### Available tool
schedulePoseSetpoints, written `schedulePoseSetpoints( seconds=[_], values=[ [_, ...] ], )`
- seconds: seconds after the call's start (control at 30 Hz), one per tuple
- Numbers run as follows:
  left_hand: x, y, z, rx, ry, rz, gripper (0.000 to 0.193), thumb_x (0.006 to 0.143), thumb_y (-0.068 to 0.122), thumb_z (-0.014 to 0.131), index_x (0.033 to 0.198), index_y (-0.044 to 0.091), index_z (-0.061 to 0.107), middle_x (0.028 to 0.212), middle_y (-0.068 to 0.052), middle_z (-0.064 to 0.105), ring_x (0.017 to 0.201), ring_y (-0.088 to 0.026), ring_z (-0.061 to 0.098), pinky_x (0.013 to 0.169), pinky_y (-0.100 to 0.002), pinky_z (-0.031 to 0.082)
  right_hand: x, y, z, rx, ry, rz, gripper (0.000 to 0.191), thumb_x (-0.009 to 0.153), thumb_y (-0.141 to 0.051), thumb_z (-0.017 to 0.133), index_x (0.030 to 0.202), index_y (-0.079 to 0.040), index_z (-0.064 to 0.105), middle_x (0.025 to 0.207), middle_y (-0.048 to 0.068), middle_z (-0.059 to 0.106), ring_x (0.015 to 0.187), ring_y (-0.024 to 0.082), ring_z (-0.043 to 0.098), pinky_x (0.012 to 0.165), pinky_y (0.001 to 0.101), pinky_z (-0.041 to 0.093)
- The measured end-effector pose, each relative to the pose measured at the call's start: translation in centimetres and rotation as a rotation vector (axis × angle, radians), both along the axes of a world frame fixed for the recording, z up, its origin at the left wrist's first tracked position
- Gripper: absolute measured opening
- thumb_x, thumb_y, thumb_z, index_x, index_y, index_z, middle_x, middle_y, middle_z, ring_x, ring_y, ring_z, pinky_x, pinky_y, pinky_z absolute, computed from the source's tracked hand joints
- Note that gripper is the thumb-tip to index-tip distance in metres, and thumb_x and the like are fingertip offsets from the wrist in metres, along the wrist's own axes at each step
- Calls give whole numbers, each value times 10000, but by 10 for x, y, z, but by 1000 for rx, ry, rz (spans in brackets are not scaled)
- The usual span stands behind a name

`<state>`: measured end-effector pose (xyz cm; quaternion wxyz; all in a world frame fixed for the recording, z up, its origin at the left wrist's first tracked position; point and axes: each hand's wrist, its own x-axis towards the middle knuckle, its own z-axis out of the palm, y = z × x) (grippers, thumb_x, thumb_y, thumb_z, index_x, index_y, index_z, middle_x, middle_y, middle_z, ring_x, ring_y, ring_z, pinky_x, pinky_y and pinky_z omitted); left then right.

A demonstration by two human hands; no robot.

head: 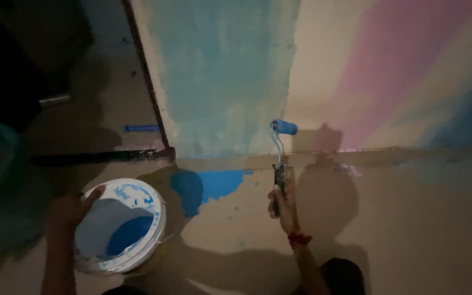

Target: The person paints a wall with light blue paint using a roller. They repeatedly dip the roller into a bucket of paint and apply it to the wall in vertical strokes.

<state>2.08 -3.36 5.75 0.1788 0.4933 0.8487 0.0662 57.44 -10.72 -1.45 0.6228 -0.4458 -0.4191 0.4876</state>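
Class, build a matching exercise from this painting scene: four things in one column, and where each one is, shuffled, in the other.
Things:
1. left hand
2. right hand
3. bucket
4. spill

Places:
A. blue patch on the floor by the wall
B. around the roller handle
C. on the bucket's rim
D. on the floor, blue paint inside

Pairs: 1-C, 2-B, 3-D, 4-A

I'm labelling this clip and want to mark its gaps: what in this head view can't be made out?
- Left side of the head view: too dark; a teal rounded shape there can't be identified.
- Left hand on the bucket rim: fingers in shadow, grip unclear.
- Paint depth in the bucket: hidden by its wall.
- Roller against the wall: too small to tell contact.
- Right hand: fingers on the handle blurred.
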Motion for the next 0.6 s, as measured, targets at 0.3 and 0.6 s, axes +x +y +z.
schedulePoseSetpoints(
  seconds=[0.3,0.6],
  values=[
    [2,6,-2,51,9,-72,1014,921,898,337,1343,56,714,1202,-248,758,1077,-374,736,959,-502,553,-22,12,12,-107,-424,-218,391,938,-340,694,1187,-105,506,619,-15,526,429,78,476,344,267,383],
    [6,17,-12,58,-125,-21,964,903,850,463,1371,31,661,1253,-257,714,1096,-379,716,915,-523,567,-26,43,12,-82,-641,-354,347,938,-301,715,1171,-76,591,654,6,577,504,123,526,437,300,450]
  ],
)
